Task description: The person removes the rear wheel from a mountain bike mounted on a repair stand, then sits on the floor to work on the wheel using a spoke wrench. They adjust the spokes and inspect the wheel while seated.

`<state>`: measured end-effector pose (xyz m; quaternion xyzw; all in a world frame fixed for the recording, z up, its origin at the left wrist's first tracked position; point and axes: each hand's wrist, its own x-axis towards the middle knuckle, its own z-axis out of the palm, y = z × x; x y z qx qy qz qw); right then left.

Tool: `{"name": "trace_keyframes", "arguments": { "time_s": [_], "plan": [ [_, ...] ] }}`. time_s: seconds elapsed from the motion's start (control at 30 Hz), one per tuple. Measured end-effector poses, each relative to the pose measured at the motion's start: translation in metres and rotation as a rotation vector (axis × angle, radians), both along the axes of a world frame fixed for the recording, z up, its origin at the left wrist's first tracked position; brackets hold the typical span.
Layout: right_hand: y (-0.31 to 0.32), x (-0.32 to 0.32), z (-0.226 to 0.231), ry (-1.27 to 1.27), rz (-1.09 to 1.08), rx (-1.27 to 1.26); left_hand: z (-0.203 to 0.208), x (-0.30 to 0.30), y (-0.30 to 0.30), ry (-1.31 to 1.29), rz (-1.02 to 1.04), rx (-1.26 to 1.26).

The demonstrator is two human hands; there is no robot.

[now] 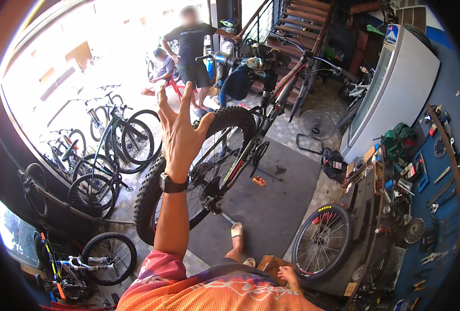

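1. The left hand (179,128) is rising in front of the rear wheel (196,171) of one bicycle (250,119) that is standing raised at the room's middle; its fingers (187,96) are spreading apart, holding nothing, and the thumb is lying close by the knobby tyre.
2. One black wristwatch (172,184) is sitting on that wrist.
3. The right hand (287,273) is resting low on a wooden block (269,263); its fingers are curling over the edge, though how tightly they are gripping cannot be told.
4. One loose wheel (322,241) is leaning against the counter (367,207) at the right.
5. Two other people (191,46) are standing and crouching by the doorway.
6. One floor fan (316,126) is sitting beyond the dark mat (276,197).
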<state>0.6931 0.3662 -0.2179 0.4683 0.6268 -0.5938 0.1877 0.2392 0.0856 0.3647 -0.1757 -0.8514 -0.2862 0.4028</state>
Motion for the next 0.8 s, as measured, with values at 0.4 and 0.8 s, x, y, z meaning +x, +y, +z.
{"name": "trace_keyframes", "arguments": {
  "time_s": [0.4, 0.8],
  "plan": [
    [-0.020, 0.057, 0.011, -0.139, 0.136, 0.112, 0.008, 0.006, 0.002, 0.044, -0.034, -0.024],
    [-0.029, 0.021, -0.013, -0.047, -0.084, -0.057, 0.001, 0.002, -0.008, 0.043, -0.014, -0.017]
  ]
}}
